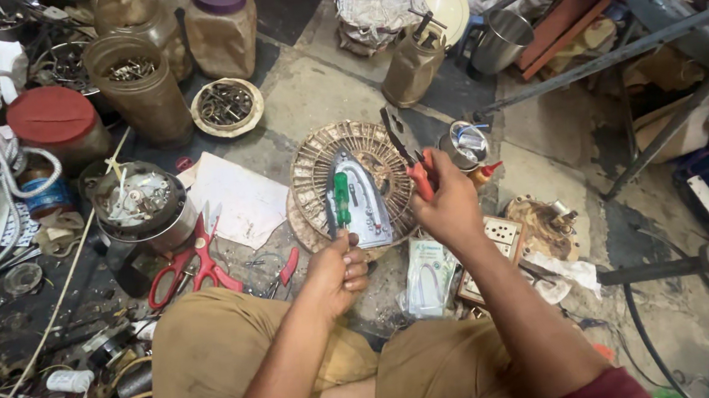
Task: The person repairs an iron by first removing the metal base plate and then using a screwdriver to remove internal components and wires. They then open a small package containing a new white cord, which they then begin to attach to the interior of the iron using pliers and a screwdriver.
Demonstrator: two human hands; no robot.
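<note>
Sitting cross-legged on the floor in tan trousers, one person is working with two bare hands. Left hand [339, 268] is curling tight around the lower end of one green-handled screwdriver [341, 200], shaft pointing away from the body over the iron. Right hand [448, 205] is gripping one pair of red-handled pliers [415, 163], dark metal jaws angling up and left; can't tell if jaws are open.

One iron soleplate [364, 197], pointed, grey metal, is lying flat between both hands, on one round slotted fan guard [319, 172], dusty beige.

Near the knees: one pair of red scissors [189, 265], blades open, one small red-handled cutter [285, 272], one white plastic packet [428, 273], one white socket board [507, 238]. One white paper sheet [234, 201] is lying left of the guard, one round metal pot [134, 204] of scrap beside it.

Further off: three brownish plastic jars [141, 93] standing in a cluster, one with a purple lid, one red-lidded jar [58, 124], one shallow dish of screws [227, 106], one steel cup [500, 41], one small tin [462, 143] by the pliers. Concrete floor, gritty, cluttered.
</note>
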